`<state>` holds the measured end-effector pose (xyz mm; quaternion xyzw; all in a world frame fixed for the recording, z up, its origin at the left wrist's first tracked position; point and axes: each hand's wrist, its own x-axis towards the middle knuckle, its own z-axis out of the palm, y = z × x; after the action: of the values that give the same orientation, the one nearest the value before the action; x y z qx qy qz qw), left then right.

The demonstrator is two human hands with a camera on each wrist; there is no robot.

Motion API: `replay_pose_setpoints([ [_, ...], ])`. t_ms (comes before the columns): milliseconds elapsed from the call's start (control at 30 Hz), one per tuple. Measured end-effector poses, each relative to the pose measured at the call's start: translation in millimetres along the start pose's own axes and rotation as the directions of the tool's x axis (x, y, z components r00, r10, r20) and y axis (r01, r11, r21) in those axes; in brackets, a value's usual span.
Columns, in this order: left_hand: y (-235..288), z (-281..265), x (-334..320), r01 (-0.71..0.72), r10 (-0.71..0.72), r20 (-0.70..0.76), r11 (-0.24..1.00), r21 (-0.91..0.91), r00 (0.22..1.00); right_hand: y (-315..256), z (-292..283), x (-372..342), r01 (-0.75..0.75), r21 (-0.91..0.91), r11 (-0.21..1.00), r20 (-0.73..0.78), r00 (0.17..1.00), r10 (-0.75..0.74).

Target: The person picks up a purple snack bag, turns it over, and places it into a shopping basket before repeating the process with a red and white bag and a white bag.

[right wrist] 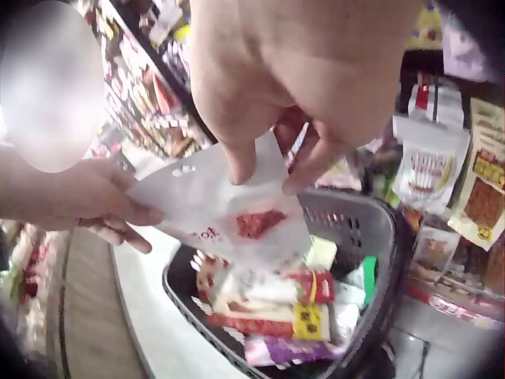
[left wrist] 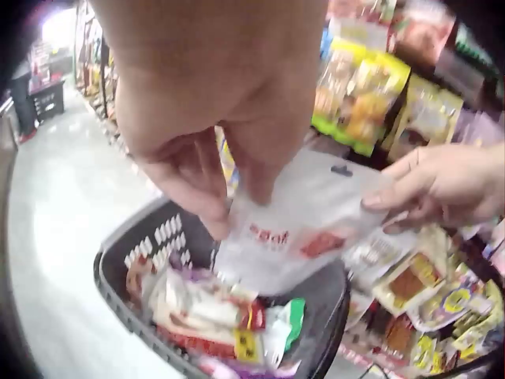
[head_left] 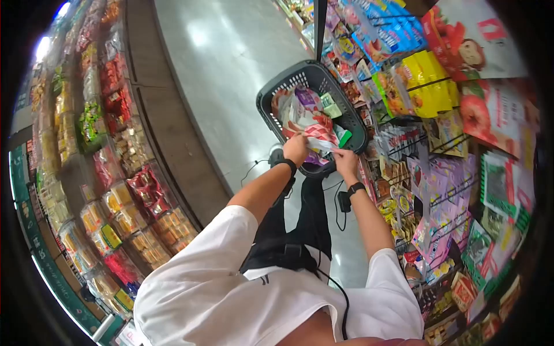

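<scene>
A white snack packet (left wrist: 292, 221) with red lettering and a picture of reddish food is stretched flat between my two hands. At one upper corner my left hand (head_left: 295, 149) pinches it between thumb and fingers. My right hand (head_left: 346, 164) pinches the opposite side, thumb on the printed face (right wrist: 242, 167). Under the packet is a dark grey shopping basket (head_left: 271, 81) with slotted walls. Several snack packets lie inside it, among them a red and white one with a yellow label (right wrist: 312, 320), a purple one (right wrist: 284, 350) and one with a green corner (left wrist: 295, 320).
Racks of hanging snack bags, including yellow bags (head_left: 427, 83) and blue bags (head_left: 386, 29), stand close on the right. Along the left runs a long shelf of packaged goods (head_left: 115, 109). A shiny grey aisle floor (head_left: 213, 52) stretches ahead. Black cables (head_left: 345, 213) hang near my wrists.
</scene>
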<state>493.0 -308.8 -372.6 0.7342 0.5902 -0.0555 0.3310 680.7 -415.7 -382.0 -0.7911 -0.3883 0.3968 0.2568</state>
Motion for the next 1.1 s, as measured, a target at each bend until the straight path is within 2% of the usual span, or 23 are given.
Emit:
replay_pose_setpoints([
  [33, -8.9, 22.2, -7.6, 0.05, -0.05, 0.021, 0.999, -0.007, 0.999, 18.5, 12.5, 1.4, 0.031, -0.03, 0.999, 0.059, 0.998, -0.03],
  [67, -19.5, 40.6, -15.5, 0.106, -0.102, 0.077, 0.993, -0.056, 0.992, 34.5, 26.2, -0.3, -0.007, -0.074, 0.997, 0.104, 0.995, 0.015],
  [100, -23.8, 49.1, -23.5, 0.124, -0.124, 0.169, 0.992, 0.013, 0.978, 55.6, 41.6, 1.2, -0.036, -0.118, 0.992, 0.141, 0.989, 0.053],
  [133, -34.8, 65.7, -30.9, 0.119, -0.117, 0.185, 0.993, -0.002, 0.976, 67.1, 49.0, -2.7, 0.011, -0.138, 0.99, 0.16, 0.987, 0.011],
  [200, -61.3, 94.9, -49.6, 0.096, -0.081, 0.197, 0.993, -0.067, 0.977, 82.5, 56.2, -15.4, -0.016, -0.189, 0.982, 0.189, 0.981, 0.053],
  [233, -68.2, 96.4, -59.0, 0.117, -0.096, 0.183, 0.988, -0.105, 0.978, 89.0, 57.7, -21.2, -0.023, -0.216, 0.976, 0.2, 0.978, 0.067],
  [267, -74.9, 95.4, -69.4, 0.139, -0.115, 0.165, 0.979, -0.146, 0.98, 92.9, 57.6, -24.8, -0.068, -0.287, 0.955, 0.269, 0.952, 0.149],
  [300, -83.4, 90.5, -75.8, 0.159, -0.134, 0.141, 0.969, -0.188, 0.981, 101.4, 58.9, -29.0, -0.058, -0.293, 0.954, 0.269, 0.953, 0.14],
  [333, -106.8, 91.4, -74.5, 0.178, -0.126, 0.218, 0.955, -0.239, 0.968, 108.4, 58.2, -32.6, -0.042, -0.299, 0.953, 0.267, 0.955, 0.126],
  [367, -127.5, 82.4, -74.0, 0.139, -0.088, 0.216, 0.963, -0.232, 0.972, 111.4, 54.1, -38.2, -0.028, -0.308, 0.951, 0.264, 0.958, 0.114],
  [433, -176.9, 69.6, -70.7, 0.48, -0.354, 0.342, 0.76, -0.438, 0.871, 99.7, 36.8, -38.0, -0.076, -0.351, 0.933, 0.268, 0.947, 0.178],
  [500, -211.6, 21.9, -71.2, 0.534, -0.429, 0.321, 0.718, -0.447, 0.845, 84.2, 19.9, -37.1, -0.114, -0.392, 0.913, 0.228, 0.949, 0.216],
  [567, -232.3, -36.2, -77.4, 0.516, -0.454, 0.259, 0.653, -0.554, 0.852, 75.3, 8.2, -37.4, -0.14, -0.426, 0.894, 0.154, 0.962, 0.224],
  [633, -235.1, -107.6, -85.1, 0.46, -0.425, 0.223, 0.613, -0.643, 0.878, 71.0, 1.7, -37.8, -0.08, -0.351, 0.933, 0.125, 0.983, 0.131],
  [700, -240.7, -174.7, -100.8, 0.292, -0.329, 0.117, 0.552, -0.781, 0.937, 66.0, 5.3, -33.5, -0.118, -0.288, 0.95, 0.035, 0.99, 0.134],
  [733, -244.8, -205.1, -114.0, 0.205, -0.284, 0.059, 0.516, -0.831, 0.957, 40.8, 0.5, -35.6, -0.118, -0.283, 0.952, 0.007, 0.992, 0.125],
  [800, -250.5, -267.9, -151.8, 0.039, -0.273, -0.132, 0.541, -0.84, 0.953, -1.1, 6.0, -46.2, -0.116, -0.228, 0.967, -0.015, 0.993, 0.115],
  [867, -264.7, -315.2, -187.1, -0.137, -0.25, -0.326, 0.562, -0.816, 0.912, -48.9, 20.5, -53.9, -0.118, -0.117, 0.986, -0.03, 0.993, 0.115],
  [933, -283.0, -346.4, -217.6, -0.319, -0.235, -0.516, 0.559, -0.765, 0.824, -104.0, 38.5, -57.4, -0.082, -0.141, 0.987, -0.035, 0.996, 0.077],
  [967, -283.8, -365.0, -233.2, -0.339, -0.244, -0.544, 0.563, -0.753, 0.803, -125.2, 48.4, -54.8, -0.036, -0.152, 0.988, -0.034, 0.999, 0.031],
  [1000, -278.6, -384.5, -251.0, -0.356, -0.257, -0.57, 0.568, -0.742, 0.78, -167.3, 54.9, -64.5, -0.145, 0.104, 0.984, 0.052, 0.989, 0.14],
  [1033, -273.8, -399.7, -267.7, -0.366, -0.27, -0.592, 0.574, -0.732, 0.76, -206.0, 60.8, -70.2, -0.14, 0.025, 0.99, 0.07, 0.988, 0.138],
  [1100, -267.2, -421.3, -289.6, -0.386, -0.244, -0.606, 0.582, -0.716, 0.757, -205.3, 100.6, -40.6, 0.108, -0.169, 0.98, 0.026, 0.994, -0.105],
])
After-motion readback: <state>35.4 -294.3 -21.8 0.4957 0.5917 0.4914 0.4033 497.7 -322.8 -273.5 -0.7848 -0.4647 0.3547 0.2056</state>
